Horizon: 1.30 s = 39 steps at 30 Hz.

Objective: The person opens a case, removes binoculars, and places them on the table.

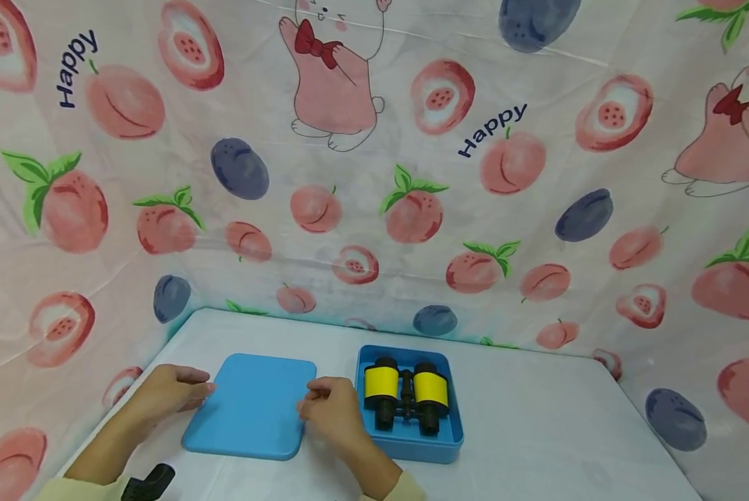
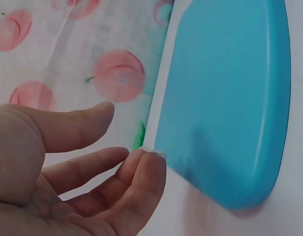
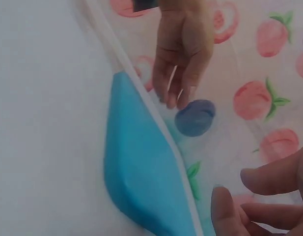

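Note:
A flat blue lid [image 1: 249, 407] with rounded corners lies on the white table. Beside its left edge is my left hand [image 1: 164, 390]; in the left wrist view its fingers are loosely bent, the thumb stands apart, and nothing is between them. By the lid's right edge hovers my right hand [image 1: 337, 410], thumb and fingers loosely bent and holding nothing in the right wrist view. To the right of that hand, yellow and black binoculars [image 1: 431, 390] lie in an open blue box [image 1: 412, 449].
The white table [image 1: 537, 424] is bounded at the back by a hanging cloth [image 1: 362, 167] printed with peaches, plums and rabbits. The cloth also runs along the left and right sides. A black strap or device [image 1: 152, 482] sits at the left wrist.

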Tool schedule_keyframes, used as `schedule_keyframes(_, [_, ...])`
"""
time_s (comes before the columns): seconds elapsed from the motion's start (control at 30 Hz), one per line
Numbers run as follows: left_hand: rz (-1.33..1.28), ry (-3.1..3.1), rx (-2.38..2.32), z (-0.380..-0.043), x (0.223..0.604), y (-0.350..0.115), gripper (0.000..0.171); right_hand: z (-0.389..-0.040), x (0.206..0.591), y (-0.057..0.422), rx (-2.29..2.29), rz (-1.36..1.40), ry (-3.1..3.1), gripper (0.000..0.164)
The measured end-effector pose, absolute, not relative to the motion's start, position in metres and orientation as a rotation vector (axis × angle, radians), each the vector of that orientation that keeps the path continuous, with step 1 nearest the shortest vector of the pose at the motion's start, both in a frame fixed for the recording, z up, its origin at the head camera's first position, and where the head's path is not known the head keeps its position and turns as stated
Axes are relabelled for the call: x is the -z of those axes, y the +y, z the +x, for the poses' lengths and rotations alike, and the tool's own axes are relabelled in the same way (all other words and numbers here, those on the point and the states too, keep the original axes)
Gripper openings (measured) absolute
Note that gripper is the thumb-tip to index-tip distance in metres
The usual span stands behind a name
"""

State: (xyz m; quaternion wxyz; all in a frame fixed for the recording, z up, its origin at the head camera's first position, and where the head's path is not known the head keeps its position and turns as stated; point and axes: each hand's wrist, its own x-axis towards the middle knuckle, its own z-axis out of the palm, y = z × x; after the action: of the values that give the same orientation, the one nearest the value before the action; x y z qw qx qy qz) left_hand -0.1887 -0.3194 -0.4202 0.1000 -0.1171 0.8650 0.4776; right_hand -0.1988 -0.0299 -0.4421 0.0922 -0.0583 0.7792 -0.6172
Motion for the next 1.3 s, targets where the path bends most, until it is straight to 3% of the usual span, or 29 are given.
schedule_keyframes(0.43, [-0.187,2.468,-1.61,-0.191,0.412,-0.27,0.055,-0.202,0.418,0.015,1.907,-0.115,2.263,0.029])
schedule_keyframes(1.0, [-0.117,2.411,-1.594,-0.216,0.41,-0.151,0.05,-0.226,0.414,0.099,1.601,-0.243,2.689,0.038])
schedule_keyframes(1.3, [-0.121,2.438,-1.555,-0.223,0.418,-0.116,0.052,-0.239,0.426,0.129,1.322,-0.384,2.831,0.053])
